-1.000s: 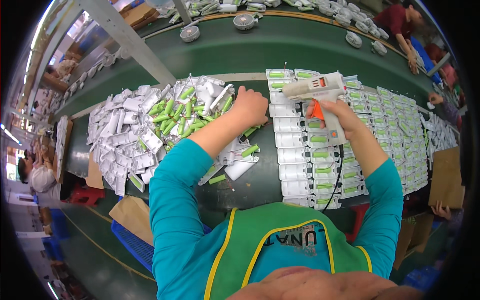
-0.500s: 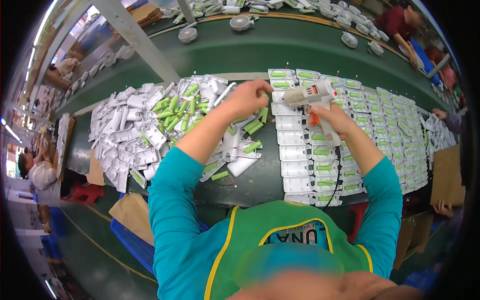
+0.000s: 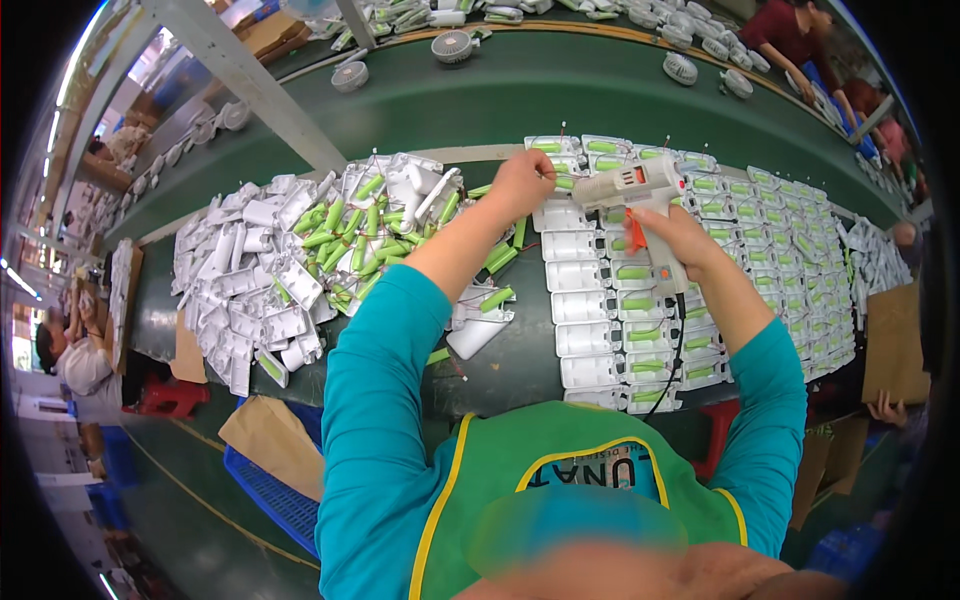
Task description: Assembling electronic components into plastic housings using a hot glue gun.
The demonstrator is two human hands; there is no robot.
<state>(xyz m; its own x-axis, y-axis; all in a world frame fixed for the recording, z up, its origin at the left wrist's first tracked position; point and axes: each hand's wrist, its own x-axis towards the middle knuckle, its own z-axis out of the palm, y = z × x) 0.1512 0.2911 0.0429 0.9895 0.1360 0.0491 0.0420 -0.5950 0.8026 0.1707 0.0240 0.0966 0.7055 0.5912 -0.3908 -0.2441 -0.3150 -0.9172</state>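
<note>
In my right hand [image 3: 678, 238] is a white hot glue gun [image 3: 640, 185] with an orange trigger. Its nozzle end points left over the nearest column of white plastic shells [image 3: 570, 246]. My left hand [image 3: 525, 186] is closed, fingertips pinched together beside the upper end of that column; what they hold, if anything, is hidden. A green battery cell [image 3: 564, 183] shows just right of those fingertips. The upper shells there hold green cells, while several lower ones in the column are bare. Columns farther right hold cells with thin wires.
A heap of white shells [image 3: 250, 240] and loose green cells [image 3: 350, 240] covers the table's left. The gun's black cord [image 3: 680, 335] runs toward me. Beyond lies a green conveyor [image 3: 430, 110] with small fans [image 3: 452, 46]. A blue basket [image 3: 270, 495] stands lower left; co-workers sit at both sides.
My left hand has shifted slightly right relative to the shells, its fingers now pinched. The glue gun stays over the same column. The whole view has turned a little.
</note>
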